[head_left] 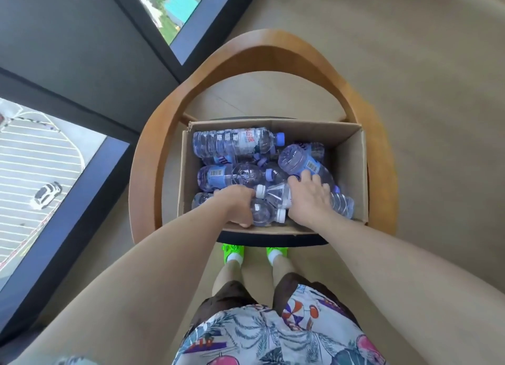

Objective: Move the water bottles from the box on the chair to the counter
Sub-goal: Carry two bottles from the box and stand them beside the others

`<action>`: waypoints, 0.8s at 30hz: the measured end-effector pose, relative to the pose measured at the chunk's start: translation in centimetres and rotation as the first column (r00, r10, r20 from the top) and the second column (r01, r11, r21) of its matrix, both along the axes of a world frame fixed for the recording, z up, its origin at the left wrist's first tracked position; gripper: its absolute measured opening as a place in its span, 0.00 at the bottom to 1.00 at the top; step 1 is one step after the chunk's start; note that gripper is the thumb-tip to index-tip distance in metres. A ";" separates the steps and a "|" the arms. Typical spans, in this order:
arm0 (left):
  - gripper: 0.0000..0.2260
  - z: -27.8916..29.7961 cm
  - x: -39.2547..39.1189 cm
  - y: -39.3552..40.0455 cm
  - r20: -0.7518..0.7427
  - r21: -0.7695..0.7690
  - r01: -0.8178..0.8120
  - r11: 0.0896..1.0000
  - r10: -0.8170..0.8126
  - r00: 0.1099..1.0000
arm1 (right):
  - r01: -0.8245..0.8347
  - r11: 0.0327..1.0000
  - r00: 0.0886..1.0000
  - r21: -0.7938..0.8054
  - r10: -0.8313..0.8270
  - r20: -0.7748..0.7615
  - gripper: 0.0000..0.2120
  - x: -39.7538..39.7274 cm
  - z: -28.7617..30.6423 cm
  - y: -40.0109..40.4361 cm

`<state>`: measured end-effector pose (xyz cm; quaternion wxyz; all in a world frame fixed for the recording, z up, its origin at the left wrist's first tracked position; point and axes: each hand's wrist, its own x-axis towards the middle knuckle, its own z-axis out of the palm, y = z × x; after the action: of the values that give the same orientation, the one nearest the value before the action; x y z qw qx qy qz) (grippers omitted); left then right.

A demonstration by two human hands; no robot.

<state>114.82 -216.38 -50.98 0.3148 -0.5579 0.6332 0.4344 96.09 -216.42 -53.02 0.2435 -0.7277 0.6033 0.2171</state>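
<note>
An open cardboard box [352,157] sits on a wooden chair [273,45] with a curved backrest. Several clear plastic water bottles lie jumbled inside, some with blue caps, some with white ones. My left hand [236,204] wraps around a clear bottle with a white cap [266,214] at the box's near edge. My right hand [308,198] lies on top of another white-capped bottle [276,195], fingers curled over it. A long blue-capped bottle [235,140] lies across the far side. No counter is in view.
The chair stands on a beige floor beside floor-to-ceiling windows [32,157] with dark frames at the left. My legs and green shoes [232,251] are right against the chair's front edge. Open floor stretches to the right.
</note>
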 end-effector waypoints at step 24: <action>0.23 19.9 0.2 -13.1 -0.519 0.332 -0.560 0.759 0.643 0.563 | 0.724 0.388 -0.129 0.571 -0.737 0.664 0.15 -3.7 17.8 -5.1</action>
<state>114.99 -229.49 -31.05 -0.0367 -0.5488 0.4402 0.7097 92.38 -221.56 -35.26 0.5922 -0.2551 0.6756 -0.3575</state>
